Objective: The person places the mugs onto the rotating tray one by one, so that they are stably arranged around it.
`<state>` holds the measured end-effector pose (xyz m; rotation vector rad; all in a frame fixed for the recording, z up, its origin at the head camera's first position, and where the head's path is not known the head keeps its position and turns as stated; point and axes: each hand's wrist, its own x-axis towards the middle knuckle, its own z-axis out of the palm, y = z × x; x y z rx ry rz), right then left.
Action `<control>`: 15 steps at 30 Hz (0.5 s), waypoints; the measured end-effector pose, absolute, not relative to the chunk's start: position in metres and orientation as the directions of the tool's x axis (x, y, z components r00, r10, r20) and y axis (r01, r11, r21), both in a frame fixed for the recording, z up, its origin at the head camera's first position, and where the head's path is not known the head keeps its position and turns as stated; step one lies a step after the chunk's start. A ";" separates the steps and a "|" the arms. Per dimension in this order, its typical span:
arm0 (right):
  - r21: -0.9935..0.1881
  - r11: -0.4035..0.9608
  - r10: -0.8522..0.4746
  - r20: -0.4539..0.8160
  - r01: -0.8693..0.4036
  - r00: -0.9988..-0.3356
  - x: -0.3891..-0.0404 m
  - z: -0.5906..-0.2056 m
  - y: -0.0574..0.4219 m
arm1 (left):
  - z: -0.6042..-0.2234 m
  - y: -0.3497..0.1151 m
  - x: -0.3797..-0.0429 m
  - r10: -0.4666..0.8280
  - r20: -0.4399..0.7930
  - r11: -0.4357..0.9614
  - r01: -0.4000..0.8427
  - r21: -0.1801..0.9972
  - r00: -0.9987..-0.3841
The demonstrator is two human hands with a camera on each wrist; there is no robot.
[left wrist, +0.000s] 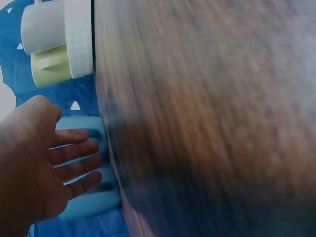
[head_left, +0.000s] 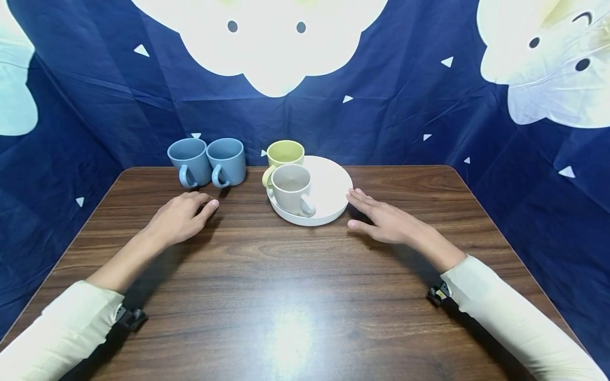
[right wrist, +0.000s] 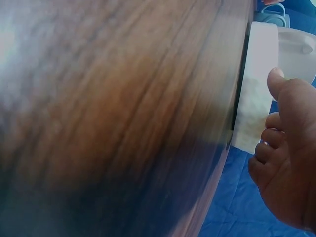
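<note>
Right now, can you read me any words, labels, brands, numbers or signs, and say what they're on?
None can be read.
The blue mugs, green mug, grey mug and white dish show no lettering.
The backdrop shows only printed shapes.
Any marking on the black wrist devices is too small to read.

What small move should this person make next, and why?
I'd suggest reaching the left hand forward to the handle of the blue mug nearer the white dish. That hand holds nothing and is close to this mug, which stands outside the dish, while the gray mug sits in it.
</note>
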<state>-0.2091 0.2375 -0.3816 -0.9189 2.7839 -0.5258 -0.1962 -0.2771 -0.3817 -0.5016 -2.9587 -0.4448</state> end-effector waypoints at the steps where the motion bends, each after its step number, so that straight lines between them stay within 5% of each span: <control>1: -0.377 0.748 -0.603 -0.043 -0.546 -0.797 -0.209 -0.382 0.237 | -0.382 -0.278 -0.196 0.301 0.159 0.902 0.335 0.273 -0.940; 15: -0.350 0.737 -0.625 -0.027 -0.578 -0.780 -0.203 -0.383 0.238 | -0.380 -0.290 -0.201 0.214 0.178 0.882 0.269 0.388 -0.960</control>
